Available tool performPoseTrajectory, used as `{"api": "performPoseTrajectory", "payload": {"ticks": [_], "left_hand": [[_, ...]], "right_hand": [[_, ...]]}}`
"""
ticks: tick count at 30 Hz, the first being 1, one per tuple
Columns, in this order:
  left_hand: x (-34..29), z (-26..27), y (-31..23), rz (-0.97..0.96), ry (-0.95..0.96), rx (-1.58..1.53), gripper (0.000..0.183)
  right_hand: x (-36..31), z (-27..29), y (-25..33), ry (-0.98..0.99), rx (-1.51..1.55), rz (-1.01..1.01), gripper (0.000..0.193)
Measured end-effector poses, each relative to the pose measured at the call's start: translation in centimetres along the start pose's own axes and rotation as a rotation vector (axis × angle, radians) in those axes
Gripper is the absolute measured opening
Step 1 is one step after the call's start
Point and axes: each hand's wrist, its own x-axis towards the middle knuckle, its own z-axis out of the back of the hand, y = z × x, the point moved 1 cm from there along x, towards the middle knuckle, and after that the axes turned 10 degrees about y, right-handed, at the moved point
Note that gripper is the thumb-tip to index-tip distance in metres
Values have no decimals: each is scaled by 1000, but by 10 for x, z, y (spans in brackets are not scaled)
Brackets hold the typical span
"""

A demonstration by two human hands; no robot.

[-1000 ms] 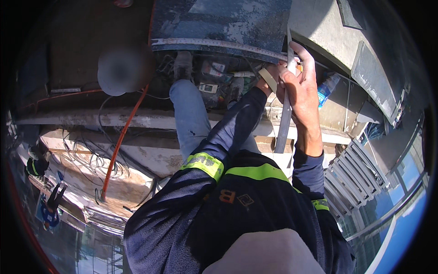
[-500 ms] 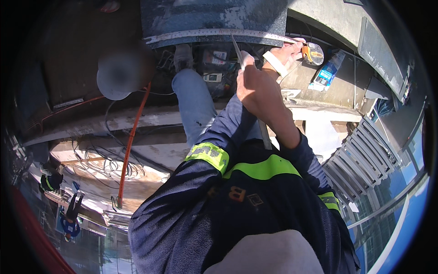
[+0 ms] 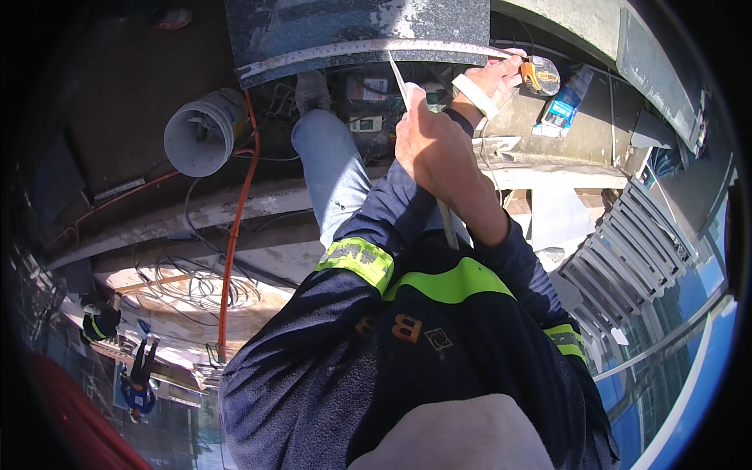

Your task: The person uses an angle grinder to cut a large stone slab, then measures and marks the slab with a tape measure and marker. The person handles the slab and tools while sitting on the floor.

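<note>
My forearms cross, the right one over the left. My left hand (image 3: 495, 82), with a white band at its wrist, closes on the tape measure (image 3: 540, 76) beside its orange, grey and black case. The measuring blade (image 3: 329, 52) stretches leftward over a dark grey speckled sheet (image 3: 305, 27), near its front edge. My right hand (image 3: 431, 141) is wrapped round a long, narrow, pointed metal tool (image 3: 398, 74). Its tip meets the measuring blade. The tool's lower end (image 3: 449, 227) shows below the fist; its middle is hidden by my fingers.
A white bucket (image 3: 196, 141) and an orange cable (image 3: 235, 219) stand to the left. Below the sheet lie boxes and tools (image 3: 368, 102). A blue-and-white packet (image 3: 562, 111) lies right of the tape case. Coiled wires (image 3: 196, 290) and two people (image 3: 137, 392) show lower left.
The whole view has shifted slightly. My right hand and the tool sit a little farther left in the picture, with the tip still by the measuring blade. My left hand keeps its hold.
</note>
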Motion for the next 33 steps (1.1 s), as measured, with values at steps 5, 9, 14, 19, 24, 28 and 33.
{"api": "performPoseTrajectory", "payload": {"ticks": [5, 9, 14, 19, 24, 28, 33], "left_hand": [[-2, -1, 1, 5, -5, 37, 22], [-2, 3, 3, 0, -12, 42, 22], [-4, -2, 7, -4, 16, 1, 22], [4, 16, 1, -23, 23, 47, 24], [0, 18, 9, 48, -10, 252, 24], [-3, 22, 12, 66, -19, 417, 26], [1, 24, 3, -27, -2, 866, 29]], "right_hand": [[3, 2, 5, 75, -14, -81, 47], [10, -6, 4, 15, -54, -112, 39], [47, -77, -63, 110, -509, 93, 27], [24, 28, 21, 410, -169, -77, 38], [-13, 13, -26, 25, -158, 271, 27], [1, 41, 28, 566, -212, 15, 24], [-12, 77, 6, 419, -544, 462, 31]]}}
